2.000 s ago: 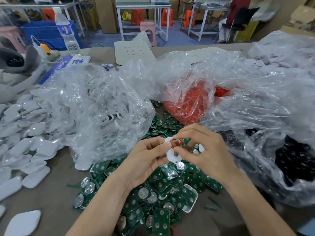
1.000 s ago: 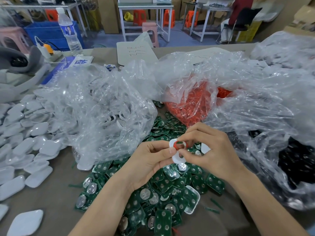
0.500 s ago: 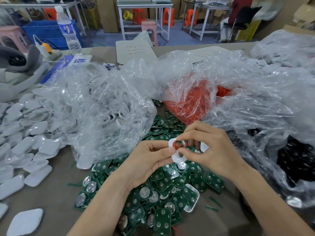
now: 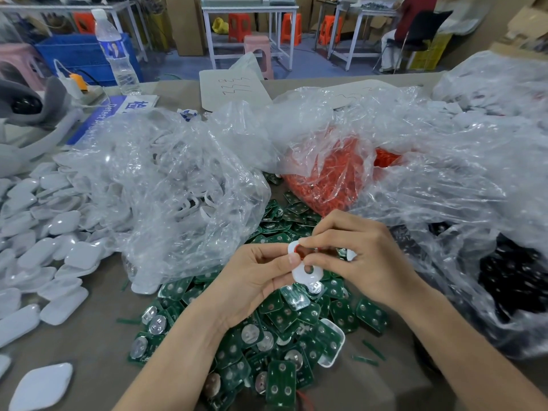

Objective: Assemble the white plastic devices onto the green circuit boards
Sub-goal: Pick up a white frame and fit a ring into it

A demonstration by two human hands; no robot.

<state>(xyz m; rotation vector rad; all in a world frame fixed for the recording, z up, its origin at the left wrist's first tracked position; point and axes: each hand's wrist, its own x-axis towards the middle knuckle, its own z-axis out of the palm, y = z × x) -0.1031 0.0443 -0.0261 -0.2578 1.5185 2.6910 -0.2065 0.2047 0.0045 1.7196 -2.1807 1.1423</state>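
Pinching 1 white plastic device (image 4: 305, 272), left hand (image 4: 252, 280) and right hand (image 4: 364, 262), above green circuit boards (image 4: 281, 321).

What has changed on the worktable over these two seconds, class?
No clear change. The left hand still pinches the white part; the right hand still pinches the red ring at its top hole. The boards and bags lie as before.

Head view looks down, close, over table (image 4: 89, 345).
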